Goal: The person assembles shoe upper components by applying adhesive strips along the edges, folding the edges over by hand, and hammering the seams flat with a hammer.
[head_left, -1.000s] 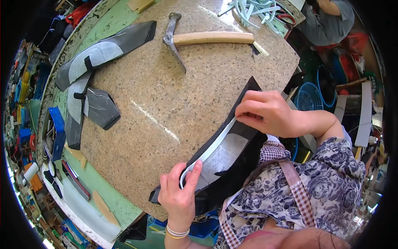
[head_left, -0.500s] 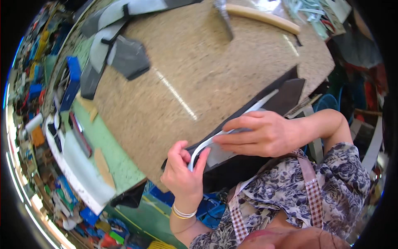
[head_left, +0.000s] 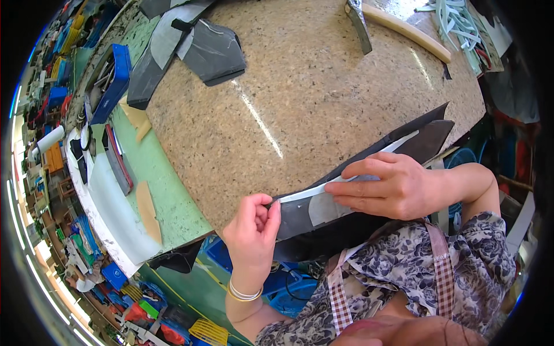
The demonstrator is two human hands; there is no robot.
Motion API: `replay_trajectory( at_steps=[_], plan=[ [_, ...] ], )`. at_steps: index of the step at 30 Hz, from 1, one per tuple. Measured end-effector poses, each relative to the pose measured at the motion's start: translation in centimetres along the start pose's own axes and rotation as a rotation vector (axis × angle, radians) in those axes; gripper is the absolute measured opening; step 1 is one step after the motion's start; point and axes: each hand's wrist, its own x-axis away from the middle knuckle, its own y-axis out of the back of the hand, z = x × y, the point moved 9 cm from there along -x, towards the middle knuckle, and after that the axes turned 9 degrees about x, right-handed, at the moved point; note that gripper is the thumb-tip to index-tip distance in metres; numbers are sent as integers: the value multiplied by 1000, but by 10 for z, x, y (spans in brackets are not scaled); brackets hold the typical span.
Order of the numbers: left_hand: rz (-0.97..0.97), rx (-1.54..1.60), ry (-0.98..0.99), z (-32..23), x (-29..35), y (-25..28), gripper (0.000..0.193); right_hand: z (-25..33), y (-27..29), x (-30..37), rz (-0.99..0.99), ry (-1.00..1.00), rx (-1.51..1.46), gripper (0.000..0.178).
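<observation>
A long black piece of sheet material [head_left: 294, 226], apparently leather or fabric, lies along the near edge of the stone-topped table, a grey patch [head_left: 325, 209] on its face. A narrow white strip [head_left: 304, 194] runs nearly straight along its far edge. My left hand [head_left: 252, 230] pinches the strip's left end against the black piece between thumb and finger. Farther right, my right hand [head_left: 395, 187] has its fingers closed on the strip, which passes under the fingertips and shows again beyond them. Part of the black piece is hidden under my right hand.
A hammer with a wooden handle [head_left: 407, 32] lies at the far right, near a heap of pale strips [head_left: 459, 26]. Dark cut pieces [head_left: 213, 55] lie at the far left. Left of the stone slab [head_left: 231, 132] are a blue tray [head_left: 112, 83] and tan scraps [head_left: 148, 213].
The strip's left end was bent up in a curve between my hands; now it lies straighter along the black piece's edge. The whole view has shifted a little.
</observation>
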Motion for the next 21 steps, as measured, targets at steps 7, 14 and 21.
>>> replay_trajectory(
  at_steps=[7,14,21],
  plan=[
    [91,-354,-754,-82,21,-26,33,-9,15,1,88,8,-7,53],
    [-213,-706,-1333,-118,82,-23,29,10,88,-5,-535,79,356,39],
    [82,-481,-516,-77,-45,-54,46,-13,-16,28,-135,25,89,60]
  ],
)
